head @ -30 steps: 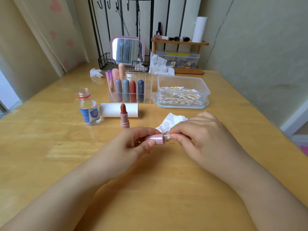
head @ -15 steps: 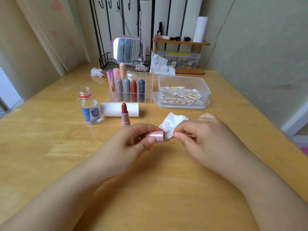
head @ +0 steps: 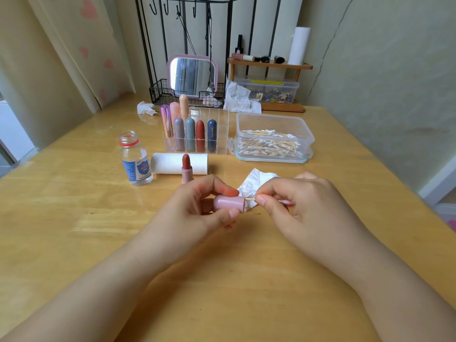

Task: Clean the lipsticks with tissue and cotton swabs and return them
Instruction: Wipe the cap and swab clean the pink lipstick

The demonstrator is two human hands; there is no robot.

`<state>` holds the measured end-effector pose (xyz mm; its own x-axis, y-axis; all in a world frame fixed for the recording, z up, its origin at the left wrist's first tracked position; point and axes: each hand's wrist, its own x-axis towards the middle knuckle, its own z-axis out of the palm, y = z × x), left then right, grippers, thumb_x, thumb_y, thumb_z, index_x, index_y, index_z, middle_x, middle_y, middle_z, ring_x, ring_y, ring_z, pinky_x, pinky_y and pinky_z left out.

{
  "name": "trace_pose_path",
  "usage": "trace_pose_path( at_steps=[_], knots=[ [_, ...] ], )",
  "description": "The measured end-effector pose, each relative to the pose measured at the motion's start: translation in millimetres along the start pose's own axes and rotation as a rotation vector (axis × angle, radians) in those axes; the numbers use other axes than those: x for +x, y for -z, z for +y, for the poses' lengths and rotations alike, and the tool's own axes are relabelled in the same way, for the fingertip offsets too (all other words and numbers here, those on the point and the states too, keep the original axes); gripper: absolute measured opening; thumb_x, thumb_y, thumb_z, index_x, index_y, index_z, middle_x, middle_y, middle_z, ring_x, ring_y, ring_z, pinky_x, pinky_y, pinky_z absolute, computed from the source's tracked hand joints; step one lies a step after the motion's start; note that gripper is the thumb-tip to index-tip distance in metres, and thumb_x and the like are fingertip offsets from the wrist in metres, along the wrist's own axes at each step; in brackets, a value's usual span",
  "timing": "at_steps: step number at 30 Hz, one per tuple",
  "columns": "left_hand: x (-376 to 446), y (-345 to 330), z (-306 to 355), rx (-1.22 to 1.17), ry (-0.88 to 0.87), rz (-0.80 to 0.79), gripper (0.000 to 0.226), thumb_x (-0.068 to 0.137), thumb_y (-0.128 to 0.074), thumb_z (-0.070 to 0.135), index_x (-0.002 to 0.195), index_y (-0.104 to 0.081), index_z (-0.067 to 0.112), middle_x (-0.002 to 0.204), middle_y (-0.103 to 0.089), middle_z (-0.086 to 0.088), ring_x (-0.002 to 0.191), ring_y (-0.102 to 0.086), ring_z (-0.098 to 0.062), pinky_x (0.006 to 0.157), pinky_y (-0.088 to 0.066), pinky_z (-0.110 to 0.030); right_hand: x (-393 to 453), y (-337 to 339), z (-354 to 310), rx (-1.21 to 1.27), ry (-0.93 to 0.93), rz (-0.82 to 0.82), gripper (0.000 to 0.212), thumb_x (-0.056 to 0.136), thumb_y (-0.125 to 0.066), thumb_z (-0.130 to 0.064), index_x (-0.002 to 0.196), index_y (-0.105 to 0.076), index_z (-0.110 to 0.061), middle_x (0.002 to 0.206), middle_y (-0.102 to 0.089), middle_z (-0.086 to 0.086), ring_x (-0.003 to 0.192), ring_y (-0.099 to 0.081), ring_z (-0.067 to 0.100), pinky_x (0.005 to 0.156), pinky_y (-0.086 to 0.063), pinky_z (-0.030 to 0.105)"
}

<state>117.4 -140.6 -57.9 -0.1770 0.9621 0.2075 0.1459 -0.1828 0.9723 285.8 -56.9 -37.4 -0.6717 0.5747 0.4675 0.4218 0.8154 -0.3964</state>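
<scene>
Cap: pink lipstick cap [head: 228, 203] lies sideways in left hand [head: 197, 208], thumb + fingers curled round it, open end twd right.
Swab: cotton swab [head: 250, 198] pinched in right hand [head: 296, 206], stick tip at cap mouth.
Tissue: crumpled tissue [head: 254, 183] on bench [head: 74, 218] just behind both hands.
Lipstick: uncapped lipstick [head: 186, 166] upright, in front of tissue roll [head: 172, 164].
Organizer: clear organizer [head: 217, 134] w/ 7 capped lipsticks.
Swab box: swab box [head: 274, 122] right of organizer.
Bottle: open bottle [head: 135, 159] left of roll.

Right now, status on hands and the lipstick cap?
Left hand grips pink cap. Right hand pinches cotton swab, tip at cap's mouth. Nothing blocking.
</scene>
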Motion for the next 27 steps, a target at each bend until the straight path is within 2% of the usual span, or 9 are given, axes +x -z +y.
trace_pose_path(
  at_steps=[1, 4, 6, 10, 12, 17, 19, 22, 27],
  knots=[
    [0, 0, 0, -0.008, -0.013, 0.014, 0.021, 0.071, -0.066, 0.014, 0.089, -0.059, 0.005, 0.073, -0.067, 0.0, 0.061, -0.062, -0.012, 0.068, -0.052, -0.023, 0, 0, -1, 0.007, 0.023, 0.008, 0.021, 0.084, -0.05, -0.038, 0.078, -0.068, -0.028, 0.06, -0.061, -0.011, 0.071, -0.052, 0.02, 0.066, -0.048, 0.031],
    [1, 1, -1, -0.033, -0.025, 0.036, 0.025, 0.071, -0.063, 0.018, 0.092, -0.062, 0.005, 0.07, -0.067, 0.001, 0.06, -0.061, -0.011, 0.065, -0.051, -0.021, -1, 1, 0, 0.026, 0.099, -0.059, 0.025, 0.083, -0.047, -0.039, 0.078, -0.069, -0.026, 0.058, -0.061, -0.009, 0.072, -0.046, 0.017, 0.07, -0.036, 0.008],
    [1, 2, -1, -0.042, -0.015, 0.023, 0.022, 0.078, -0.064, 0.018, 0.095, -0.063, 0.004, 0.072, -0.066, -0.003, 0.059, -0.059, -0.012, 0.063, -0.05, -0.02, 0, 3, 3, 0.014, 0.067, -0.122, 0.019, 0.082, -0.052, -0.037, 0.077, -0.069, -0.028, 0.056, -0.06, -0.007, 0.072, -0.045, 0.016, 0.069, -0.032, 0.004],
    [1, 4, -3, -0.004, 0.011, -0.024, 0.022, 0.08, -0.061, 0.022, 0.096, -0.066, 0.009, 0.08, -0.065, -0.022, 0.059, -0.058, -0.016, 0.063, -0.048, -0.022, 3, 4, 5, -0.122, 0.133, 0.047, 0.02, 0.084, -0.052, -0.034, 0.074, -0.067, -0.025, 0.054, -0.05, -0.016, 0.058, -0.045, 0.013, 0.069, -0.035, 0.022],
    [1, 4, -2, -0.011, 0.025, -0.046, 0.022, 0.079, -0.06, 0.022, 0.096, -0.067, 0.009, 0.082, -0.064, -0.026, 0.058, -0.057, -0.017, 0.063, -0.049, -0.023, 3, 2, 3, -0.134, 0.225, 0.072, 0.023, 0.087, -0.05, -0.03, 0.076, -0.067, -0.02, 0.058, -0.057, -0.012, 0.057, -0.047, 0.01, 0.071, -0.035, 0.026],
    [0, 4, 4, -0.09, -0.002, -0.02, 0.019, 0.078, -0.062, 0.015, 0.094, -0.066, 0.006, 0.076, -0.068, -0.005, 0.056, -0.057, -0.013, 0.058, -0.049, -0.021, 3, 0, 5, -0.156, 0.204, 0.099, 0.026, 0.087, -0.048, -0.031, 0.073, -0.067, -0.019, 0.055, -0.057, -0.007, 0.052, -0.049, 0.014, 0.07, -0.034, 0.025],
    [0, 4, 6, -0.127, -0.012, 0.028, 0.014, 0.08, -0.069, 0.013, 0.093, -0.066, 0.006, 0.072, -0.067, -0.002, 0.056, -0.056, -0.012, 0.058, -0.049, -0.02, 2, 1, 3, -0.13, 0.203, 0.042, 0.027, 0.086, -0.047, -0.032, 0.074, -0.067, -0.02, 0.052, -0.054, -0.008, 0.056, -0.044, 0.013, 0.069, -0.031, 0.019],
    [-1, 3, 7, -0.119, -0.005, 0.056, 0.016, 0.077, -0.066, 0.014, 0.092, -0.066, 0.006, 0.068, -0.066, -0.002, 0.055, -0.055, -0.011, 0.058, -0.049, -0.019, 1, 5, 1, -0.027, 0.234, 0.007, 0.024, 0.085, -0.049, -0.03, 0.076, -0.068, -0.019, 0.054, -0.056, -0.009, 0.064, -0.045, 0.015, 0.072, -0.032, 0.011],
    [-2, 3, 9, -0.082, 0.001, 0.046, 0.014, 0.079, -0.07, 0.014, 0.091, -0.067, 0.008, 0.068, -0.066, -0.002, 0.055, -0.055, -0.011, 0.059, -0.049, -0.019, 4, 2, 5, -0.127, 0.196, 0.085, 0.025, 0.087, -0.047, -0.028, 0.074, -0.065, -0.017, 0.054, -0.052, -0.01, 0.053, -0.045, 0.012, 0.069, -0.035, 0.021]
  ],
)
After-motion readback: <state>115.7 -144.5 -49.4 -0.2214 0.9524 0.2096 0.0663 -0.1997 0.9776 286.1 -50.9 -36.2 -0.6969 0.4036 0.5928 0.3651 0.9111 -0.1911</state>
